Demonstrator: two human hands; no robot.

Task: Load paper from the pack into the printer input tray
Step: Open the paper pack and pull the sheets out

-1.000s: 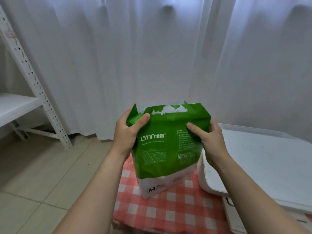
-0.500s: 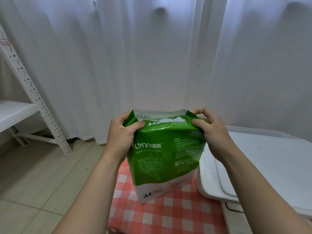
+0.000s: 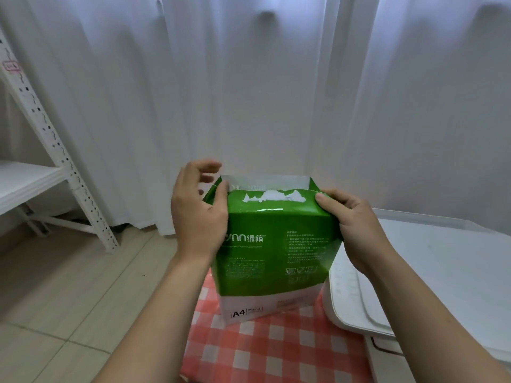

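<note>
A green and white pack of A4 paper (image 3: 271, 244) stands upright on a red checked tablecloth (image 3: 276, 352). Its top is torn open and white shows along the torn edge. My right hand (image 3: 356, 230) grips the pack's upper right corner. My left hand (image 3: 197, 214) is at the upper left corner, thumb against the green wrapper, fingers spread apart and lifted off, blurred. A white printer (image 3: 431, 286) with a closed flat lid sits directly right of the pack. The printer's input tray is not visible.
White curtains (image 3: 276, 92) hang close behind the table. A white metal shelf rack (image 3: 52, 150) stands at the left on a beige tiled floor (image 3: 69, 299). The table's left edge drops off just left of the pack.
The pack's mouth has been pulled wider open. My left hand's fingers have come off the top corner and spread. The view has shifted slightly.
</note>
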